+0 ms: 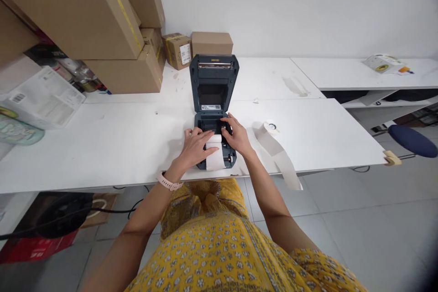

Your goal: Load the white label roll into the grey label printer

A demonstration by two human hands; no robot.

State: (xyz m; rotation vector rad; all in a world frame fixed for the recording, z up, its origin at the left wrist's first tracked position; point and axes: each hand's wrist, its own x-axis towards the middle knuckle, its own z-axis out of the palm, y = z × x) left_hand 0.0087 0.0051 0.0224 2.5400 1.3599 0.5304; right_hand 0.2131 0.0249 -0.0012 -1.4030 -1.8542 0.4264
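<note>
A dark label printer [215, 83] stands on the white table with its lid raised. In its bay lies a small roll of white label paper [215, 138], its strip hanging out over the printer's front. My left hand [198, 146] has its fingers over the roll and its thumb on the strip. On the bay's right side, my right hand [236, 136] has thumb and fingers around a dark roll holder [224, 125], partly hidden by the fingers. A second roll of white label paper [270, 128] sits to the right, its loose strip trailing past the table edge.
Cardboard boxes [75, 23] are stacked at the back left, with two smaller cartons [212, 43] behind the printer. A white package [51, 96] lies at far left. On the right are a lower shelf unit [362, 73] and a blue stool [412, 140]. A black cable [112, 211] hangs below the table.
</note>
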